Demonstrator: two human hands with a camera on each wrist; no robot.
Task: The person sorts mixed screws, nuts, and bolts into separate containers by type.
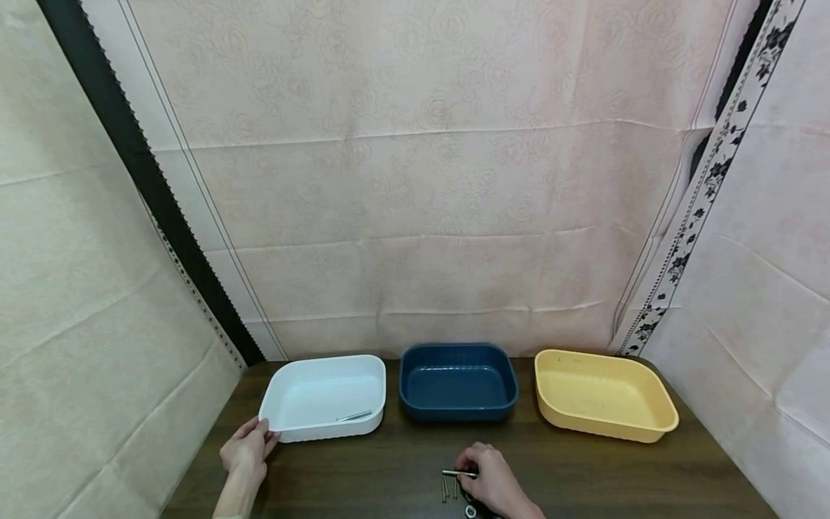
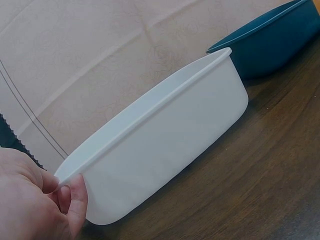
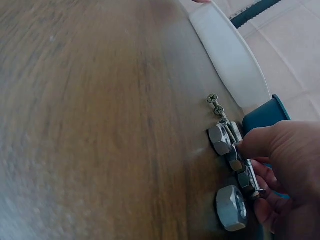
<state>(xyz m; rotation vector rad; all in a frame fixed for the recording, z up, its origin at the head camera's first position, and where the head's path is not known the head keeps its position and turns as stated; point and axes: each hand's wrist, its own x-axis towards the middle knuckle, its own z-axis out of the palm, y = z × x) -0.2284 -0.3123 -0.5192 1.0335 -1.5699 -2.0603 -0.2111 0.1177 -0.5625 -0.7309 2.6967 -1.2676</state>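
Along the bottom of the frame, two grips at work

At the lower left of the head view, the left hand [image 1: 245, 450] pinches the near left corner of the white tray [image 1: 327, 432], probably to keep it from sliding on the table [image 1: 363, 476]. A slim metal piece [image 1: 354, 416] lies inside, towards the right of the tray's near side. In the lower middle stands the blue tray [image 1: 458, 414], and further right the yellow tray [image 1: 603, 427], turned a little askew. The three form a row just in front of the cloth [image 1: 421, 216], perhaps so that each is within reach. Below the blue tray, at the bottom edge, the right hand [image 1: 494, 481] pinches a bolt [image 1: 456, 473], gripped near one end, seemingly so that it can be singled out from its neighbours.

The left wrist view shows what the head view leaves small: fingertips close on the rim and against the outer wall. The metal piece is hidden there. The right wrist view reveals chunky nuts [image 3: 231, 208] and the cross-slotted heads of the screws [image 3: 212, 98] near the fingers; from above, the right hand covers much of this. Only the head view shows the yellow tray whole.
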